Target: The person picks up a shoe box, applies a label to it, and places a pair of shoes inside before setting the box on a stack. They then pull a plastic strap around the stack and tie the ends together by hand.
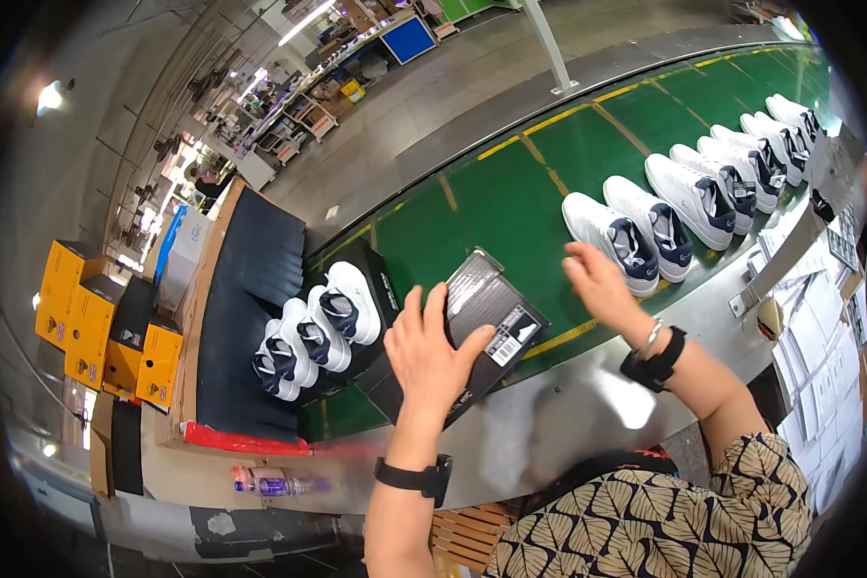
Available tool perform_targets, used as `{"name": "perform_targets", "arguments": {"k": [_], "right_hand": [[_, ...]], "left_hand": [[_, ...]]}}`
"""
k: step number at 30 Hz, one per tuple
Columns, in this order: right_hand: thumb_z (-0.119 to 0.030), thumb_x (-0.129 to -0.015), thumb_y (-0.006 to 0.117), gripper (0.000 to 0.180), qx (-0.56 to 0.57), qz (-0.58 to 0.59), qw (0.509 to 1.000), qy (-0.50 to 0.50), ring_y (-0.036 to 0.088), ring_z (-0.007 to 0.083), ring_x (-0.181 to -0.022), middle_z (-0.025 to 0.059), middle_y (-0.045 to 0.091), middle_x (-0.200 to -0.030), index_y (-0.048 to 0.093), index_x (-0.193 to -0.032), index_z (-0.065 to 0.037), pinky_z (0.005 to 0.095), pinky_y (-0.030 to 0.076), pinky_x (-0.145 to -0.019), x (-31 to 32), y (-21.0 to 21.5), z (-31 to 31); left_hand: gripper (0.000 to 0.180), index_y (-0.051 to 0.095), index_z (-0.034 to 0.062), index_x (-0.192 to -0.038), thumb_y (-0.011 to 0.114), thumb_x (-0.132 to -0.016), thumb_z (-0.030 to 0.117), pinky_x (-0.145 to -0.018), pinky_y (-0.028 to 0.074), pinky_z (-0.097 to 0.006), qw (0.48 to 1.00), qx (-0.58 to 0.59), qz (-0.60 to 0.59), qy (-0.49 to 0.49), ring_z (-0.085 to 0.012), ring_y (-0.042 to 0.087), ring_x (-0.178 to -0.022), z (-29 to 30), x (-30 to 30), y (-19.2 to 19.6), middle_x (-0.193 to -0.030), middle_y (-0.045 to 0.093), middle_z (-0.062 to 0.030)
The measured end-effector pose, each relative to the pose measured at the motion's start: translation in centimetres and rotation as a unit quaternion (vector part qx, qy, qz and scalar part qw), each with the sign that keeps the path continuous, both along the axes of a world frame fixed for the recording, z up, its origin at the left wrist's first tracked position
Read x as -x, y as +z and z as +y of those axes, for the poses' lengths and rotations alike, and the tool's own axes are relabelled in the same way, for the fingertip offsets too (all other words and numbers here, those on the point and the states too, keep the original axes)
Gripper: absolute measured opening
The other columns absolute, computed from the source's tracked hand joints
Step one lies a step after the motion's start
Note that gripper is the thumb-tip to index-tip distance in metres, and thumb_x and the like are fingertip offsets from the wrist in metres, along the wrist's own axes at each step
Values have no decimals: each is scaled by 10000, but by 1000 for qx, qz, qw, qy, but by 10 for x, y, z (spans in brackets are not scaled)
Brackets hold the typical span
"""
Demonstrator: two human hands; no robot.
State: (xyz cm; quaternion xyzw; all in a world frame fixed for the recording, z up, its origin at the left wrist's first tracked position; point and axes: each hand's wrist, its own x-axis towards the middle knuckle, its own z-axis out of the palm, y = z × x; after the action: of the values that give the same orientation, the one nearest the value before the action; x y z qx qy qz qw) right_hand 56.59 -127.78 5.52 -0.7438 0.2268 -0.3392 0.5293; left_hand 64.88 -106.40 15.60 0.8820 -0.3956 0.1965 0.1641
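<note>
A dark grey shoebox (486,313) with a white label sits tilted across the near edge of the green conveyor belt. My left hand (426,358) grips it, fingers spread over the top and thumb pressed near the label. My right hand (602,287) hovers right of the box, holding nothing, its fingers loosely bent and apart. Just beyond that hand stands a white sneaker (602,236) with a navy heel, first in a row of similar shoes running off to the right. Left of the box, more white sneakers (349,303) rest in or against dark open boxes, whose lower parts are partly hidden.
A black-curtained opening (260,260) frames the belt's left end. Orange boxes (94,328) are stacked farther left. A plastic bottle (275,482) lies by the metal edge. Hanging paper sheets (809,376) and a metal bracket (785,265) stand at the right.
</note>
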Motion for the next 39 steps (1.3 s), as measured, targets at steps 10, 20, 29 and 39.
{"name": "perform_targets", "arguments": {"k": [10,20,29,39], "right_hand": [[-114,-653,623,329,290,288,906,-111,503,316,-967,130,517,-980,563,-974,-76,373,430,-816,96,-66,-112],[-178,-736,580,407,379,477,791,62,500,298,-1038,138,547,-1020,558,-1131,-278,390,351,-890,73,-83,-151],[-64,-622,580,277,307,377,861,148,558,344,-851,171,575,-851,639,-885,-130,394,448,-757,35,-79,-169],[28,-653,514,203,54,107,937,329,430,50,-568,-31,520,-684,547,-841,-40,212,350,-496,-131,19,-46]], "left_hand": [[363,571,28,-1012,686,-732,229,-764,418,-393,993,78,-70,-49,-317,538,-858,11,-41,8,-921,593,-138],[289,572,108,-901,693,-647,172,-799,370,-416,978,-75,-186,-49,-322,477,-1006,-23,-57,-32,-1086,512,-130],[297,596,68,-962,641,-685,164,-876,358,-475,979,-45,121,160,-348,414,-1118,122,50,-207,-1175,476,-153],[141,621,27,-814,553,-714,99,-805,408,-441,833,23,251,493,-353,515,-898,222,300,-256,-929,563,-194]]}}
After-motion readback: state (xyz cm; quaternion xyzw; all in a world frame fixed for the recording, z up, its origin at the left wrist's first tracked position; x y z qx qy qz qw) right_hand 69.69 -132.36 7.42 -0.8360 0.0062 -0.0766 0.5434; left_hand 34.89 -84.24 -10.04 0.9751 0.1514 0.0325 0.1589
